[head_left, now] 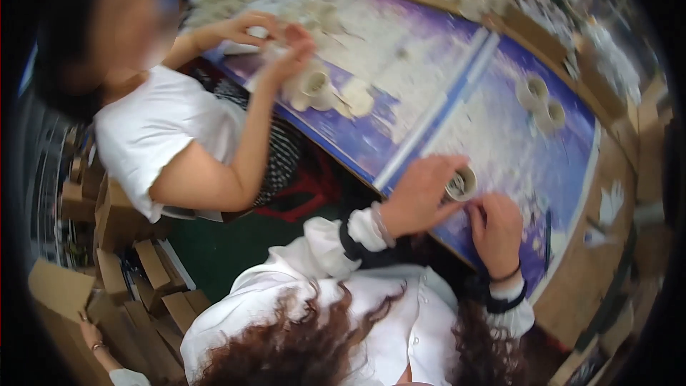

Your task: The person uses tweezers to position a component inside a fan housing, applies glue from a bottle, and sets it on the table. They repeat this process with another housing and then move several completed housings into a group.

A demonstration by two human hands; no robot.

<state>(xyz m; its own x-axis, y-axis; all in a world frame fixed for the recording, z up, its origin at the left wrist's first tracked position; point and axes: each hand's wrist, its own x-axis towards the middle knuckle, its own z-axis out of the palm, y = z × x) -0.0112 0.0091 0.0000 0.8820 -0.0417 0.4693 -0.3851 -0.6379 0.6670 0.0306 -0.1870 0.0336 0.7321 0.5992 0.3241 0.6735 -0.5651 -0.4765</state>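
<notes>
A small cream-coloured cup (469, 179) stands at the near side of the purple-patterned table, its mouth facing up and something dark inside it. My left hand (421, 196) is closed around the cup's left side. My right hand (496, 232) is close to the cup's lower right, its fingers curled and thumb and forefinger together near the wall. Whether a small thing lies between those fingertips is too blurred to tell. A thin dark stick (548, 232) lies on the table to the right of my right hand.
Two similar cups (550, 116) stand farther back on the right. A pale strip (437, 111) crosses the powder-dusted table (386, 154). At left, a co-worker (193, 129) has raised hands near another cup (314, 86). Cardboard boxes (153, 264) are stacked at lower left.
</notes>
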